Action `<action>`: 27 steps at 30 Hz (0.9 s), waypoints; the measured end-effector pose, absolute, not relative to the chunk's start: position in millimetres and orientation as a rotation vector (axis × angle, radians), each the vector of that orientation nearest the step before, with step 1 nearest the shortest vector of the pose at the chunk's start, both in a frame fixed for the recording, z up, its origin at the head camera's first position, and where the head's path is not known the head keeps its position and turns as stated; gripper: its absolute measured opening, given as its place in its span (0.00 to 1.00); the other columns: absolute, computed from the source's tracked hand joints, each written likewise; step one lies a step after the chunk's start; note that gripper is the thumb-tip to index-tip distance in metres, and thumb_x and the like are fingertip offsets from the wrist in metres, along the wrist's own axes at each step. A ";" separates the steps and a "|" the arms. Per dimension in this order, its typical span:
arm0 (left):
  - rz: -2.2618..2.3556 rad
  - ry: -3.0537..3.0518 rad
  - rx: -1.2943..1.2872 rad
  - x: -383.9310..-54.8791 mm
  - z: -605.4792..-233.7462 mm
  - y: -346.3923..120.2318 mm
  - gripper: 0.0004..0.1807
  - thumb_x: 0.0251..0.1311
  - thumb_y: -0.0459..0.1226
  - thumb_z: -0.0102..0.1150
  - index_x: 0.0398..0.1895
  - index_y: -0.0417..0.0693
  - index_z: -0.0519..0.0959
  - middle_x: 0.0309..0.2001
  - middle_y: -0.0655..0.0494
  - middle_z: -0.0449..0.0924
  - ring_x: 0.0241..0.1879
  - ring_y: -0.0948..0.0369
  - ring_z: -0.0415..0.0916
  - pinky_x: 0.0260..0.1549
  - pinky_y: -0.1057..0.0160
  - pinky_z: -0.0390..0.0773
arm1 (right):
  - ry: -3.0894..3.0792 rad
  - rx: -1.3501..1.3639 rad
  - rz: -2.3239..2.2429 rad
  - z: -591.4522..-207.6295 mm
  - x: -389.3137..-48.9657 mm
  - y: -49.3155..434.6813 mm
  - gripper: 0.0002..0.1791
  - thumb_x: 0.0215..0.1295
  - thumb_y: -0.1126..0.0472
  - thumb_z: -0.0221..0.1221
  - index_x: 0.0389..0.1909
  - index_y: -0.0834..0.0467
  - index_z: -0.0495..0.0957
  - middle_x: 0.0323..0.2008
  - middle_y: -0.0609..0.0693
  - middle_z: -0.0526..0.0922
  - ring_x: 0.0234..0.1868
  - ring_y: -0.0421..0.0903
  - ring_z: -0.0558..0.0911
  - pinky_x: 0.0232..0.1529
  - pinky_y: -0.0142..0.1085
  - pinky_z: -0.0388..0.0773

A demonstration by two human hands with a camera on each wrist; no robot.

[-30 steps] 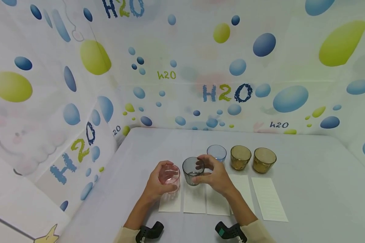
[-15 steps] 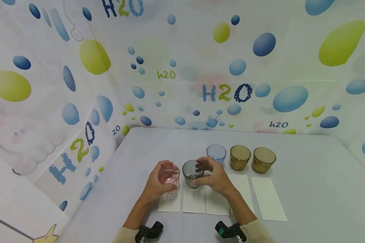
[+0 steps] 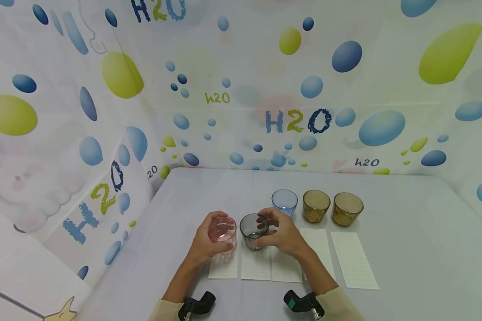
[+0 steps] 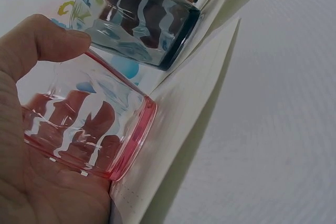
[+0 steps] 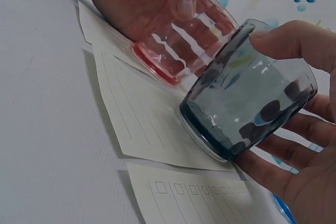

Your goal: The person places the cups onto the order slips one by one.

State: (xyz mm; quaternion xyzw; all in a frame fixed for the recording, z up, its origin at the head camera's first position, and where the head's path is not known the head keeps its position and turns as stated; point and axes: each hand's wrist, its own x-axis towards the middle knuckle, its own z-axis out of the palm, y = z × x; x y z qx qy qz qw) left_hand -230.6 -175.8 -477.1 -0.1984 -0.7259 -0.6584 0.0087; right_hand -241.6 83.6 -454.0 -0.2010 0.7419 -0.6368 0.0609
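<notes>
My left hand (image 3: 206,240) grips a pink glass (image 3: 223,236) from its left side, fingers behind it and thumb in front. In the left wrist view the pink glass (image 4: 84,124) stands at the far end of a paper slip. Close to its right, my right hand (image 3: 282,232) holds a grey glass (image 3: 254,232) between thumb and curled fingers. The right wrist view shows the grey glass (image 5: 241,98) upright over the end of a lined slip (image 5: 142,114); whether its base touches cannot be told. A narrow gap separates the two glasses.
Behind my right hand stands a blue glass (image 3: 284,201), with two amber glasses, one (image 3: 316,206) and another (image 3: 347,208), to its right. Several lined paper slips lie in a row, the rightmost slip (image 3: 354,260) uncovered. A patterned sheet (image 3: 241,89) hangs behind the white table (image 3: 417,249).
My right hand has lowered the grey glass slightly toward me, down to about the pink glass's level. My left hand and the pink glass have stayed in place.
</notes>
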 end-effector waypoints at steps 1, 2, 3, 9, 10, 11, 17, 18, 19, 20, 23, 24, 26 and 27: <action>-2.061 -2.263 -0.622 -230.7 -477.0 -175.8 0.44 0.41 0.22 0.69 0.66 0.33 0.63 0.58 0.39 0.77 0.60 0.43 0.75 0.58 0.60 0.78 | 2.246 -0.610 -1.924 -453.8 -241.6 83.6 0.39 0.43 0.67 0.76 0.60 0.66 0.72 0.54 0.62 0.80 0.56 0.60 0.79 0.55 0.48 0.80; -2.069 -2.255 -0.626 -230.6 -476.7 -175.7 0.44 0.40 0.22 0.69 0.66 0.33 0.63 0.58 0.38 0.77 0.60 0.43 0.75 0.58 0.60 0.78 | 2.250 -0.612 -1.920 -453.9 -241.8 83.6 0.39 0.43 0.67 0.76 0.60 0.66 0.72 0.53 0.63 0.80 0.56 0.59 0.80 0.55 0.48 0.80; -2.073 -2.248 -0.632 -230.3 -476.4 -175.6 0.44 0.40 0.21 0.69 0.66 0.33 0.63 0.58 0.38 0.77 0.60 0.43 0.75 0.59 0.60 0.78 | 2.253 -0.614 -1.915 -454.0 -241.9 83.4 0.39 0.43 0.67 0.76 0.60 0.66 0.72 0.53 0.63 0.80 0.55 0.59 0.80 0.55 0.48 0.80; -2.079 -2.228 -0.655 -230.5 -475.7 -175.9 0.44 0.40 0.21 0.70 0.66 0.33 0.63 0.58 0.37 0.77 0.59 0.45 0.76 0.58 0.59 0.78 | 2.268 -0.621 -1.889 -456.1 -243.1 82.8 0.38 0.43 0.66 0.76 0.59 0.64 0.72 0.53 0.61 0.81 0.56 0.58 0.80 0.55 0.49 0.79; -2.078 -2.229 -0.655 -230.6 -475.8 -176.0 0.44 0.40 0.21 0.70 0.66 0.33 0.63 0.58 0.38 0.77 0.59 0.46 0.76 0.58 0.59 0.78 | 2.268 -0.624 -1.888 -456.2 -242.8 83.0 0.38 0.43 0.66 0.76 0.59 0.63 0.72 0.53 0.61 0.80 0.56 0.58 0.80 0.55 0.49 0.79; -2.080 -2.230 -0.653 -230.6 -475.9 -176.1 0.44 0.40 0.21 0.70 0.66 0.32 0.63 0.58 0.38 0.77 0.59 0.46 0.76 0.58 0.59 0.78 | 2.268 -0.626 -1.884 -456.4 -242.5 83.2 0.38 0.43 0.66 0.76 0.59 0.63 0.72 0.52 0.61 0.80 0.56 0.58 0.79 0.55 0.50 0.79; -2.072 -2.241 -0.650 -230.3 -475.3 -175.9 0.45 0.40 0.21 0.70 0.67 0.32 0.63 0.58 0.38 0.77 0.59 0.43 0.76 0.58 0.59 0.78 | 2.292 -0.639 -1.834 -456.8 -242.3 84.1 0.38 0.44 0.64 0.76 0.59 0.62 0.72 0.52 0.60 0.81 0.56 0.57 0.79 0.55 0.50 0.78; -2.074 -2.239 -0.652 -230.3 -475.4 -176.0 0.45 0.40 0.21 0.70 0.67 0.32 0.63 0.58 0.38 0.77 0.59 0.43 0.76 0.58 0.59 0.78 | 2.294 -0.641 -1.828 -456.8 -242.8 84.1 0.38 0.44 0.64 0.77 0.59 0.61 0.72 0.52 0.60 0.81 0.56 0.57 0.79 0.55 0.50 0.78; -2.079 -2.233 -0.658 -230.4 -475.6 -176.0 0.45 0.40 0.21 0.70 0.67 0.32 0.62 0.58 0.37 0.77 0.59 0.43 0.75 0.58 0.59 0.78 | 2.292 -0.640 -1.825 -456.1 -242.5 84.5 0.39 0.44 0.63 0.77 0.59 0.61 0.72 0.52 0.59 0.80 0.57 0.57 0.79 0.56 0.50 0.78; -2.082 -2.230 -0.660 -230.3 -475.4 -175.7 0.45 0.40 0.21 0.70 0.67 0.33 0.63 0.58 0.37 0.76 0.59 0.43 0.75 0.58 0.59 0.78 | 2.289 -0.637 -1.822 -455.3 -242.3 84.9 0.39 0.44 0.63 0.77 0.59 0.61 0.72 0.53 0.59 0.80 0.57 0.57 0.79 0.56 0.50 0.78; -2.092 -2.221 -0.659 -230.3 -475.3 -175.8 0.45 0.39 0.21 0.69 0.67 0.33 0.63 0.58 0.36 0.76 0.59 0.44 0.76 0.57 0.60 0.78 | 2.284 -0.627 -1.806 -452.3 -241.9 86.3 0.41 0.44 0.63 0.78 0.60 0.61 0.71 0.54 0.59 0.80 0.59 0.58 0.78 0.57 0.50 0.78; -2.093 -2.221 -0.659 -230.4 -475.6 -176.1 0.45 0.40 0.21 0.69 0.66 0.33 0.63 0.58 0.36 0.76 0.59 0.44 0.76 0.57 0.61 0.78 | 2.285 -0.624 -1.798 -451.4 -241.9 86.9 0.41 0.43 0.63 0.79 0.61 0.61 0.71 0.55 0.59 0.79 0.59 0.58 0.78 0.58 0.50 0.78; -2.095 -2.226 -0.650 -230.3 -475.1 -176.0 0.44 0.39 0.20 0.69 0.66 0.34 0.63 0.58 0.36 0.76 0.59 0.44 0.76 0.57 0.61 0.78 | 2.286 -0.628 -1.781 -449.8 -241.8 88.3 0.43 0.43 0.63 0.79 0.63 0.61 0.71 0.56 0.59 0.79 0.60 0.58 0.78 0.58 0.49 0.79; -2.094 -2.227 -0.647 -230.5 -475.3 -175.9 0.44 0.40 0.20 0.69 0.66 0.33 0.63 0.58 0.36 0.76 0.59 0.45 0.76 0.57 0.61 0.78 | 2.286 -0.635 -1.775 -449.3 -241.9 89.0 0.44 0.43 0.63 0.80 0.63 0.61 0.71 0.56 0.59 0.79 0.61 0.58 0.77 0.58 0.48 0.79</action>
